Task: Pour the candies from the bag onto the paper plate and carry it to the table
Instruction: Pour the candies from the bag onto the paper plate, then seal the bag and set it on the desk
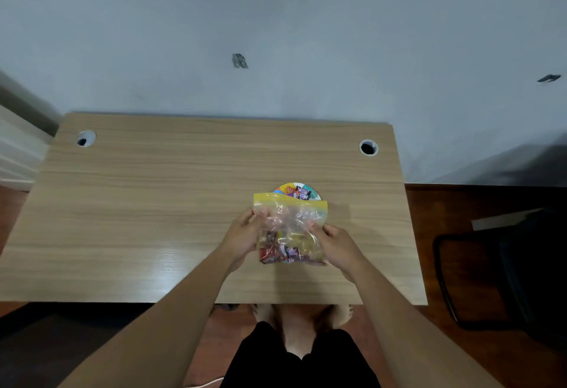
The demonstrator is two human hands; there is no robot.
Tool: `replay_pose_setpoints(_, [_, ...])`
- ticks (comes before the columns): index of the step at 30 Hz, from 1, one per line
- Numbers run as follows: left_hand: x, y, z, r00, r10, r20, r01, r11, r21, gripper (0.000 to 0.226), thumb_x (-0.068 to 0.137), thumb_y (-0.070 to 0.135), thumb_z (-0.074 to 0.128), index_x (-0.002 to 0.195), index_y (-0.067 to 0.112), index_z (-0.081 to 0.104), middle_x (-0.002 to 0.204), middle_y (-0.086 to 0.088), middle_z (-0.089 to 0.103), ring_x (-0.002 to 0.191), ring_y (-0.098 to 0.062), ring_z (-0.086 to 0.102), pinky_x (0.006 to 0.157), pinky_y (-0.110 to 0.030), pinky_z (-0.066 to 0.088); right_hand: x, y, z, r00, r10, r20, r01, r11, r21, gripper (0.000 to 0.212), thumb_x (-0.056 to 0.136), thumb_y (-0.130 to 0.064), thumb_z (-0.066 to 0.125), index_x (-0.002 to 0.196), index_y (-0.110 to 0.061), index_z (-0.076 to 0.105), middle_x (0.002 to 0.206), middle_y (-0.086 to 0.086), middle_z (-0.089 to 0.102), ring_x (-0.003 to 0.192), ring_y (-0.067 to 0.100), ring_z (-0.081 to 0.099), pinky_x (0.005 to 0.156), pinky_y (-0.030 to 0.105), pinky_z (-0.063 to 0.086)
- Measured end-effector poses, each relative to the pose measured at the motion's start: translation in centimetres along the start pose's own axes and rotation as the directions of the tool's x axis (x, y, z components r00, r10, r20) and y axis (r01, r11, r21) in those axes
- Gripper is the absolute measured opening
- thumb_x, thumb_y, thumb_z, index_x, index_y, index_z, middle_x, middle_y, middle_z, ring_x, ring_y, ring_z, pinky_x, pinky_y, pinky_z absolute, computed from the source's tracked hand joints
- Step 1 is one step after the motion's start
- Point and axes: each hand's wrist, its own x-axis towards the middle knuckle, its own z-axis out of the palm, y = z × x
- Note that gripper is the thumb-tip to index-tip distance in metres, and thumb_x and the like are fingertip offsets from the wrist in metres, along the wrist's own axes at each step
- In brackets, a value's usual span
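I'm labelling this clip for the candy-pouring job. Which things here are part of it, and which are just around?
Part of the job:
bag, held by the left hand and right hand
candies in the bag, a few already on the plate
paper plate, behind the bag
desk under it all

Just around:
two cable holes
black chair

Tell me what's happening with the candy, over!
Left hand and right hand both gripping the bag. Most candies in the bag; some on the paper plate. Nothing in the way.
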Motion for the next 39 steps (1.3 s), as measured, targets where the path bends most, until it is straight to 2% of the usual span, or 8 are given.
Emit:
replay_pose_setpoints(5, [-0.3, 1.7, -1.0, 0.977, 0.193, -0.089, -0.195, 0.981, -0.011, 0.013, 0.106, 0.016, 0.065, 0.106, 0.008, 0.075, 0.095, -0.008, 0.079, 0.080, -0.016, 0.069, 0.067, -0.023, 0.058, -1.0, -1.8, -1.2, 0.995, -0.092, -0.038, 0.094, 0.995, 0.042, 0.025, 0.103, -0.042, 0.069, 0.105, -0.026, 0.088, 0.106, -0.012, 0.086, 0.101, 0.001, 0.075, 0.092, 0.030, 0.056])
replay_pose_setpoints(8, [-1.2, 3.1, -1.0, 0.959, 0.282, -0.020, -0.279, 0.957, 0.077, 0.013, 0.109, 0.006, 0.058, 0.110, 0.009, 0.071, 0.080, 0.007, 0.081, 0.070, -0.003, 0.074, 0.066, -0.021, 0.059, -1.5, -3.0, -1.7, 0.984, -0.169, -0.057, 0.168, 0.986, -0.017, 0.027, 0.104, -0.039, 0.068, 0.110, -0.020, 0.087, 0.083, -0.024, 0.081, 0.075, -0.013, 0.066, 0.075, 0.015, 0.050])
replay_pose_setpoints(11, [-2.3, 4.8, -1.1, 0.927, 0.370, 0.062, -0.375, 0.916, 0.145, 0.015, 0.109, 0.001, 0.054, 0.115, 0.007, 0.067, 0.088, -0.002, 0.083, 0.068, -0.007, 0.079, 0.061, -0.018, 0.059, -1.7, -4.5, -2.1, 0.967, -0.248, -0.060, 0.244, 0.967, -0.075, 0.018, 0.098, -0.034, 0.078, 0.108, -0.020, 0.082, 0.100, -0.008, 0.084, 0.090, 0.006, 0.071, 0.081, 0.025, 0.054])
replay_pose_setpoints(14, [-2.7, 6.2, -1.5, 0.899, 0.418, 0.129, -0.437, 0.877, 0.199, 0.012, 0.111, 0.006, 0.053, 0.113, -0.001, 0.064, 0.104, -0.025, 0.078, 0.076, -0.015, 0.081, 0.058, -0.026, 0.062, -2.0, -6.5, -2.4, 0.965, -0.260, -0.036, 0.258, 0.965, -0.048, 0.067, 0.081, -0.034, 0.094, 0.139, -0.024, 0.062, 0.133, 0.000, 0.073, 0.122, 0.023, 0.072, 0.104, 0.042, 0.059])
replay_pose_setpoints(18, [-3.4, 7.6, -1.8, 0.877, 0.445, 0.181, -0.480, 0.831, 0.283, 0.021, 0.111, 0.008, 0.054, 0.119, -0.009, 0.064, 0.103, -0.026, 0.079, 0.085, -0.021, 0.079, 0.082, -0.055, 0.063, -3.0, -9.9, -2.4, 0.900, -0.435, 0.015, 0.416, 0.851, -0.321, 0.106, 0.068, -0.048, 0.099, 0.158, -0.028, 0.046, 0.148, -0.012, 0.048, 0.138, 0.006, 0.047, 0.117, 0.031, 0.040])
replay_pose_setpoints(22, [-4.6, 8.8, -2.0, 0.861, 0.465, 0.203, -0.508, 0.803, 0.312, 0.024, 0.110, 0.011, 0.059, 0.121, -0.008, 0.069, 0.106, -0.018, 0.079, 0.084, -0.012, 0.078, 0.066, -0.023, 0.059, -3.7, -12.9, -0.9, 0.772, -0.599, 0.214, 0.579, 0.523, -0.625, 0.066, 0.074, -0.067, 0.084, 0.132, -0.037, 0.069, 0.130, -0.015, 0.067, 0.121, 0.010, 0.062, 0.111, 0.036, 0.050])
replay_pose_setpoints(25, [-5.3, 9.4, -2.6, 0.840, 0.506, 0.195, -0.542, 0.780, 0.311, 0.023, 0.106, 0.011, 0.065, 0.117, -0.008, 0.071, 0.098, -0.011, 0.074, 0.084, -0.005, 0.075, 0.065, -0.011, 0.051, -3.9, -14.8, 0.5, 0.718, -0.658, 0.228, 0.629, 0.472, -0.618, 0.034, 0.083, -0.063, 0.071, 0.101, -0.034, 0.074, 0.096, -0.015, 0.077, 0.094, 0.011, 0.071, 0.091, 0.046, 0.058])
replay_pose_setpoints(39, [-7.4, 11.3, -5.5, 0.722, 0.690, -0.045, -0.660, 0.707, 0.256, 0.008, 0.093, 0.013, 0.081, 0.088, 0.015, 0.076, 0.081, -0.004, 0.077, 0.080, -0.014, 0.068, 0.079, -0.033, 0.053, -6.0, -18.9, 4.1, 0.665, -0.662, 0.346, 0.717, 0.434, -0.546, 0.016, 0.091, -0.045, 0.080, 0.101, -0.032, 0.077, 0.096, -0.016, 0.080, 0.089, 0.005, 0.074, 0.088, 0.035, 0.061])
